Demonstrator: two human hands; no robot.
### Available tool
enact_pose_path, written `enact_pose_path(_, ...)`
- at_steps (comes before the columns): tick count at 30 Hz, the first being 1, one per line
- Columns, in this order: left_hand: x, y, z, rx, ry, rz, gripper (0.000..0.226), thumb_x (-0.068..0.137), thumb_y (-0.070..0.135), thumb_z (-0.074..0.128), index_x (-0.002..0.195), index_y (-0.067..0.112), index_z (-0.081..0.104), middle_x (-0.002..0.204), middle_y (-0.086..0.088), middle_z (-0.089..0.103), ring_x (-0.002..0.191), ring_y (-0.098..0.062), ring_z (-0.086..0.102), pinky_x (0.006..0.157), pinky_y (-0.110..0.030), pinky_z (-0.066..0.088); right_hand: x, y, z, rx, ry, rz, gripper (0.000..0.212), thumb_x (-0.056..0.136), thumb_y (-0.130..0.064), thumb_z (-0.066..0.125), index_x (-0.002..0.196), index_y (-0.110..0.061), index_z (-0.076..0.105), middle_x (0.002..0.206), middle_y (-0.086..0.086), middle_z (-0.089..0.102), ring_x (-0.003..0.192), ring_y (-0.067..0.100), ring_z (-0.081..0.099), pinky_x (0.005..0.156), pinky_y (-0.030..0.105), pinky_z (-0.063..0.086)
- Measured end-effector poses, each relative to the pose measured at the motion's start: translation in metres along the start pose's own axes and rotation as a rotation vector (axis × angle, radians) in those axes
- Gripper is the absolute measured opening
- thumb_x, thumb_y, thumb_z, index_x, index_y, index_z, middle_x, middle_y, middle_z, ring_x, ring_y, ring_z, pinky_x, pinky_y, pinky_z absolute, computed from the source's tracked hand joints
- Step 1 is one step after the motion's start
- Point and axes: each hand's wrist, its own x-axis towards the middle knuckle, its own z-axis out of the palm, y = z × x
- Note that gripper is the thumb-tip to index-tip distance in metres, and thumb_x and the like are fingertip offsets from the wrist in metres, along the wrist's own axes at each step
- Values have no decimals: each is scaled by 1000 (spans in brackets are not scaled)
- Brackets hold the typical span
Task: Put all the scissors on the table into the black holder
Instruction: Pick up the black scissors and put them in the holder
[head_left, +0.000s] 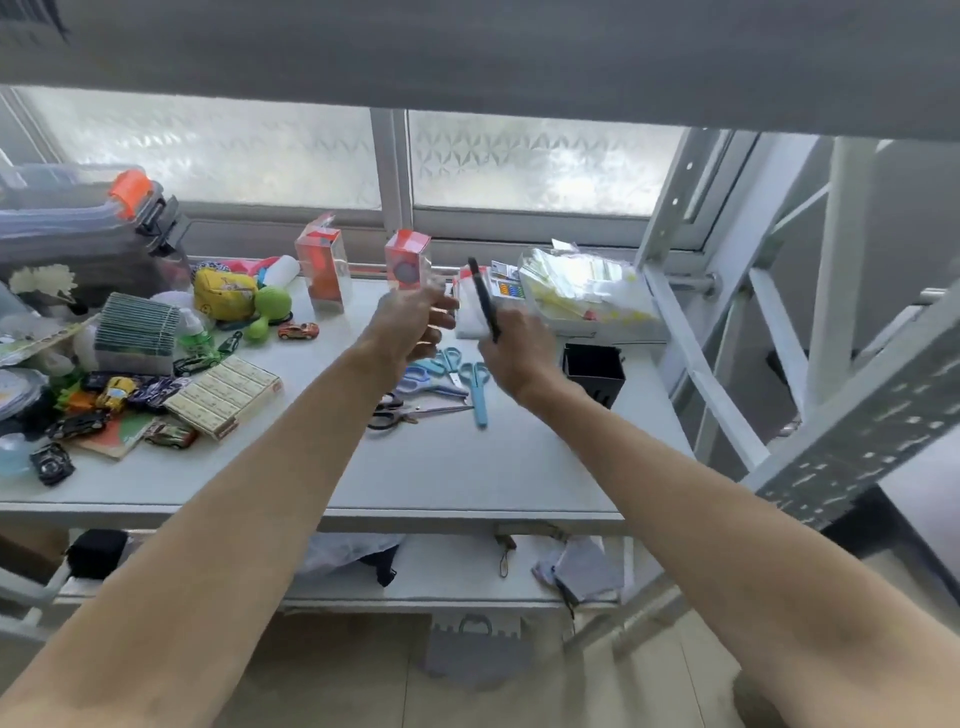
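My right hand (514, 345) is raised over the table and grips black scissors (483, 299), which point up and away. My left hand (415, 319) hovers beside it with fingers spread and nothing in it. Under the hands several scissors lie on the white table (441, 467): a light blue pair (477, 387), a smaller blue pair (448, 361), a purple-blue pair (423, 382) and a black-handled pair (397, 413). The black holder (594, 373) stands upright to the right of my right hand, its opening facing up.
Toy cars, card boxes, a green stack and stuffed toys crowd the table's left side. Two orange boxes (408, 257) stand at the back, plastic bags (587, 291) at the back right. A white metal shelf frame (727, 312) rises on the right.
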Motion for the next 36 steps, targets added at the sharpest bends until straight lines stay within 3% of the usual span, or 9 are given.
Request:
enact_pose_path(2,1,-10,19,131,1,0,30,99,27,49,106,3,66,78,-3,62,55,-11,47,50,-21,38,2,16,-24,130,88,67,6,89,-6,54,92,-10,57,82,8,54,71,25,51,61,34,41)
enact_pose_path(5,2,-34,48,299,-92,6,30,96,18,56,121,1,59,98,-12,63,63,-14,54,54,-23,43,3,36,-59,285,260,146,14,89,-9,56,98,-11,67,89,11,65,74,26,60,66,34,49)
enact_pose_path(8,4,-53,77,394,-205,1,52,90,17,65,138,7,48,123,-15,58,83,-23,61,67,-31,52,5,53,-81,323,410,194,32,89,-15,57,64,-30,44,72,6,54,63,21,49,60,29,38)
enact_pose_path(14,16,-59,120,414,-316,41,83,84,8,71,153,23,27,155,-10,31,126,-31,50,84,-37,58,1,82,-75,182,375,200,16,91,-20,61,80,-10,57,81,10,60,69,20,52,62,21,34)
enact_pose_path(18,24,-57,133,412,-371,25,87,84,2,69,154,26,22,158,-8,26,126,-32,51,89,-41,57,-2,91,-53,108,293,183,18,88,-12,60,77,-16,46,76,7,51,67,21,48,62,22,31)
enact_pose_path(21,29,-59,135,405,-395,18,84,84,2,69,153,23,27,154,-6,33,122,-33,55,92,-45,55,-2,96,-39,38,213,168,11,89,-17,61,80,-13,56,75,9,57,71,28,57,65,30,40)
enact_pose_path(27,33,-70,131,345,-397,59,70,82,2,71,144,17,42,140,-5,51,106,-22,57,87,-43,55,-3,103,-22,-25,126,169,26,96,-25,56,114,-7,61,109,15,64,96,32,63,80,33,46)
enact_pose_path(31,33,-75,126,310,-409,76,69,81,2,71,143,18,44,139,-3,51,108,-22,58,81,-36,56,-5,105,-21,-13,112,156,28,98,-31,51,109,-8,62,105,14,64,93,31,62,75,31,42)
enact_pose_path(36,33,-77,125,283,-412,78,66,81,2,71,141,17,47,135,-4,52,110,-23,58,80,-36,57,-16,103,-26,18,125,93,53,97,-58,36,107,-16,67,91,5,64,85,23,61,69,28,40)
